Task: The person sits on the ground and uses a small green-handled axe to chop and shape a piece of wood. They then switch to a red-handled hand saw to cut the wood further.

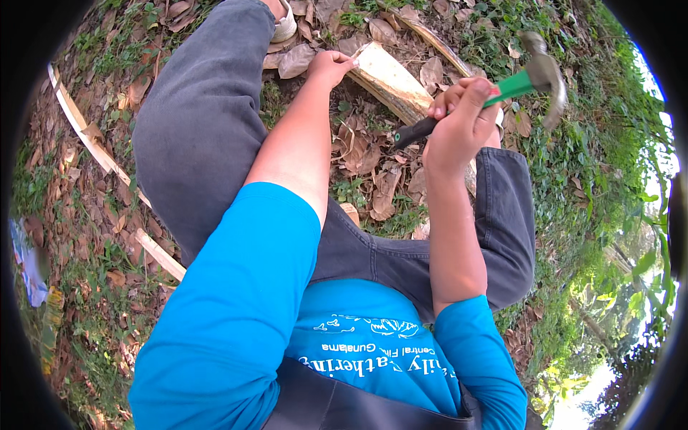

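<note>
A claw hammer (517,85) with a green and black handle and a metal head is gripped in my right hand (462,118). It is raised over the right end of a rough, split wooden board (393,77), its head up and to the right. At the board's far left corner, my left hand (331,69) has its fingers pinched together against the edge. Whether they hold only the wood or something small there is too fine to see. The pale board lies on the ground between my feet, and its near right part is hidden behind my right hand.
Dry leaves (383,190) and green plants cover the ground. Behind the board lies a long thin stick (437,46). On the left are a long pale wood strip (89,140) and a shorter wood piece (159,254). My bent legs (208,115) flank the work.
</note>
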Demonstrator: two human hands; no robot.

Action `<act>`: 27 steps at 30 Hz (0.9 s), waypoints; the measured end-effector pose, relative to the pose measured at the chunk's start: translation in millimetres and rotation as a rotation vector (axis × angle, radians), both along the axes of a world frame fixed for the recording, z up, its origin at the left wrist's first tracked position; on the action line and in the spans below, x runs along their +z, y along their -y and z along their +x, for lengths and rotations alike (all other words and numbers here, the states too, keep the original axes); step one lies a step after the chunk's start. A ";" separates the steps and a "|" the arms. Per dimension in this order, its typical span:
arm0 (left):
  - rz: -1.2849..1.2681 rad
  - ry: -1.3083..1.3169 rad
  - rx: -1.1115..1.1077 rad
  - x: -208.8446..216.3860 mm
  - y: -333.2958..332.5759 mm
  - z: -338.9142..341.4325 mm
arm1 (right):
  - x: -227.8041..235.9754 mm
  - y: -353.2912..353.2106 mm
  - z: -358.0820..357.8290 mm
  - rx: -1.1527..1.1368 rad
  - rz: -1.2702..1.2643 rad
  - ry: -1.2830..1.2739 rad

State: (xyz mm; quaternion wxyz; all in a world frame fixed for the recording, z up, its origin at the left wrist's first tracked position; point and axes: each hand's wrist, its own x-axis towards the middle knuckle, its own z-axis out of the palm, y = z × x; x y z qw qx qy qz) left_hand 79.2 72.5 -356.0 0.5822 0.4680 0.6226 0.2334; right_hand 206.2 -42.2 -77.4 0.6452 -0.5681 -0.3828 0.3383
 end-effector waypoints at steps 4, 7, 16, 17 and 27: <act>0.046 -0.129 -0.045 14.4 0.5 -0.5 | -43.3 2.1 -4.4 -0.018 0.166 0.071; 0.066 -0.150 -0.134 36.3 4.9 27.7 | -177.9 46.9 45.5 0.203 -0.948 0.823; 0.068 -0.149 -0.075 13.3 4.3 -2.8 | -17.8 1.5 3.7 0.028 -0.066 0.010; 0.069 -0.166 -0.074 15.2 3.9 -2.6 | -12.4 -0.5 0.6 0.011 0.049 -0.016; 0.104 -0.115 -0.108 13.1 0.9 2.8 | -112.9 21.1 30.5 0.101 -0.607 0.467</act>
